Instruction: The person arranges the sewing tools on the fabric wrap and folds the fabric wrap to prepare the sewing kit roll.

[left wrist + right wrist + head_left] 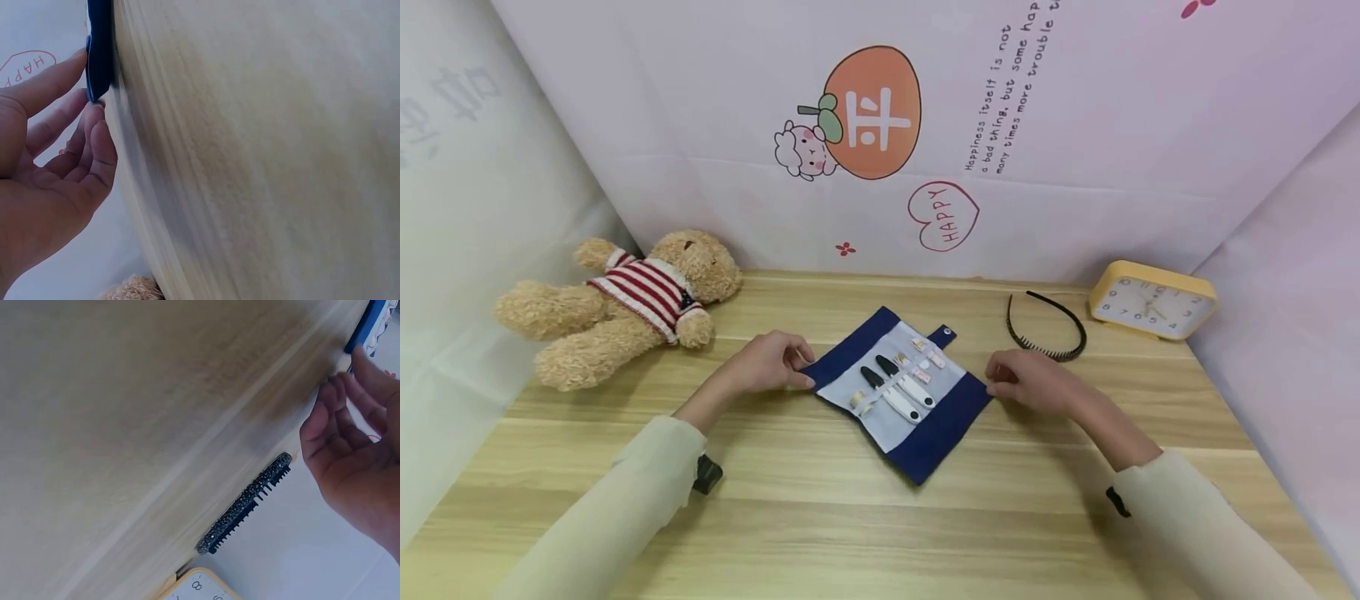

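Observation:
A navy fabric roll-up pouch (934,440) lies unfolded on the table, its grey lining facing up. A pale strap across the lining holds two long white-and-black clip-like pieces (901,403), a small gold item (859,402) and small pink-and-white pieces (922,375). My left hand (767,362) pinches the pouch's left corner between thumb and fingers. In the left wrist view the navy edge (100,56) stands between them. At the opposite corner my right hand (1037,382) pinches the navy edge (365,328), thumb on top. A snap tab (943,336) sticks out at the far side.
A black toothed headband (1078,340) lies just beyond my right hand. At the back right stands a yellow clock (1153,300). A teddy bear (647,292) in a striped shirt lies at the back left. White printed cloth walls (737,100) enclose the wooden table (850,533).

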Motion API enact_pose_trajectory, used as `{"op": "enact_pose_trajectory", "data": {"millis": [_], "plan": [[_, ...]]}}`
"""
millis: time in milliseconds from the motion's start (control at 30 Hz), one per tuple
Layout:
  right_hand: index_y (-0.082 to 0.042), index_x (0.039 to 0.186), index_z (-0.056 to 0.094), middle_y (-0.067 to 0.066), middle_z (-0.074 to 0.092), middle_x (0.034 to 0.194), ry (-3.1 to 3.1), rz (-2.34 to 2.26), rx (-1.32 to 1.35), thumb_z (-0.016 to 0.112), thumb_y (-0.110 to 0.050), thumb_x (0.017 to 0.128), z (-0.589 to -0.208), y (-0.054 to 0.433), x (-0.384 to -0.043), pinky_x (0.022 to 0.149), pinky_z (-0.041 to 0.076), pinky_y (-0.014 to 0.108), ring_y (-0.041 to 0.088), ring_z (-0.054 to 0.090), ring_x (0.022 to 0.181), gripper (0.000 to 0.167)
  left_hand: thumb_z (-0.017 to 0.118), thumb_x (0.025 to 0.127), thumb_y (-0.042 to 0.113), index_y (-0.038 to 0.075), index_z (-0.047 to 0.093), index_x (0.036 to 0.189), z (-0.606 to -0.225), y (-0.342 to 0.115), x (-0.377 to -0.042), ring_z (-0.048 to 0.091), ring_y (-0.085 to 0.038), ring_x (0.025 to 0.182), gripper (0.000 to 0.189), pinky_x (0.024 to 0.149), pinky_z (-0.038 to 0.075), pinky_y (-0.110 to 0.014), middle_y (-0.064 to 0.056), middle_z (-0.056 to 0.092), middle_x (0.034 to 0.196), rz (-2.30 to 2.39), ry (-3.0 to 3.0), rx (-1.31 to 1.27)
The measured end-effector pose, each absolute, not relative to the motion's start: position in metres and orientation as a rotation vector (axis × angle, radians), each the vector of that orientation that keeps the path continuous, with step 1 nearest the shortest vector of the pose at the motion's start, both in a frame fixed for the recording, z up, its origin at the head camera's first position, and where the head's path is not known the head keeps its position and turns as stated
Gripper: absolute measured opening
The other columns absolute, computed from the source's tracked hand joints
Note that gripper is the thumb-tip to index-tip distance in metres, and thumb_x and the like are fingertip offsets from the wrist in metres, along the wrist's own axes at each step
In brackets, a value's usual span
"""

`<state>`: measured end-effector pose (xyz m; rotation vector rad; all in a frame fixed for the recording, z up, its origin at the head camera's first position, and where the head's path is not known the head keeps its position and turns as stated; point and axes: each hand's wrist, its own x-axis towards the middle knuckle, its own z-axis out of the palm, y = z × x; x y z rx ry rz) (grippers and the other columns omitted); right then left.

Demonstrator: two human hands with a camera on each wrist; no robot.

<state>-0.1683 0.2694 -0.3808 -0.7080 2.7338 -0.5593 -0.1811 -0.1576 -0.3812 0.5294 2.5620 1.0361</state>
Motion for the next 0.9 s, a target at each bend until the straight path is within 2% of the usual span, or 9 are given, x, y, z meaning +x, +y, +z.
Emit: {"op": "enact_pose_trajectory", "data": {"millis": [200,300,367,467,567,767,900], "plan": [[-0.005,0.104,0.071,0.004,0.071,0.091,2.814,-0.544,-0.562,0.067,-0.015,0.099,-0.379,0.261,-0.174,0.073,0.053,0.040,0.018,0.065,0.082,0.012,0.083,0.085,0.013,-0.002,0.069,0.110,-0.380,-0.162,-0.175,0.059,-0.016,0.072,0.032,0.071,0.049,-0.033,-0.003,0.066,0.080,1.045,2.497,0.530],[-0.002,0.107,0.070,0.007,0.071,0.092,2.779,-0.669,-0.467,0.066,-0.017,0.099,-0.374,0.257,-0.175,0.069,0.053,0.037,0.019,0.065,0.079,0.018,0.081,0.087,0.014,-0.003,0.070,0.108,-0.379,-0.164,-0.171,0.060,-0.016,0.075,0.030,0.073,0.050,-0.034,-0.003,0.067,0.083,1.062,2.502,0.531],[0.002,0.113,0.068,0.012,0.071,0.098,2.706,-0.822,-0.403,0.066,-0.019,0.100,-0.370,0.256,-0.176,0.070,0.055,0.036,0.020,0.067,0.081,0.024,0.080,0.088,0.014,-0.003,0.071,0.107,-0.380,-0.163,-0.170,0.061,-0.016,0.079,0.027,0.076,0.051,-0.034,-0.004,0.068,0.087,1.090,2.511,0.534],[0.009,0.126,0.059,0.024,0.067,0.116,2.512,-1.113,-0.304,0.064,-0.019,0.101,-0.367,0.256,-0.178,0.080,0.058,0.038,0.028,0.070,0.095,0.037,0.079,0.088,0.010,-0.004,0.071,0.108,-0.383,-0.163,-0.168,0.064,-0.017,0.087,0.025,0.078,0.053,-0.033,-0.006,0.070,0.094,1.142,2.500,0.526],[0.010,0.136,0.050,0.029,0.057,0.131,2.356,-1.311,-0.228,0.064,-0.022,0.102,-0.367,0.255,-0.180,0.091,0.056,0.039,0.033,0.065,0.111,0.049,0.080,0.087,0.008,-0.006,0.070,0.110,-0.385,-0.165,-0.165,0.067,-0.020,0.091,0.029,0.078,0.054,-0.033,-0.010,0.071,0.098,1.205,2.456,0.511],[0.010,0.147,0.038,0.029,0.039,0.149,2.104,-1.586,-0.116,0.060,-0.020,0.104,-0.378,0.251,-0.178,0.104,0.047,0.040,0.039,0.043,0.137,0.057,0.082,0.084,0.009,-0.008,0.067,0.119,-0.390,-0.168,-0.155,0.064,-0.023,0.095,0.041,0.079,0.054,-0.034,-0.013,0.069,0.104,1.250,2.397,0.507],[0.012,0.151,0.027,0.028,0.025,0.156,1.925,-1.755,-0.080,0.055,-0.013,0.105,-0.382,0.244,-0.177,0.108,0.043,0.045,0.041,0.030,0.144,0.060,0.083,0.083,0.010,-0.007,0.064,0.124,-0.392,-0.170,-0.147,0.062,-0.022,0.093,0.048,0.081,0.052,-0.035,-0.012,0.066,0.105,1.261,2.359,0.536]]}}
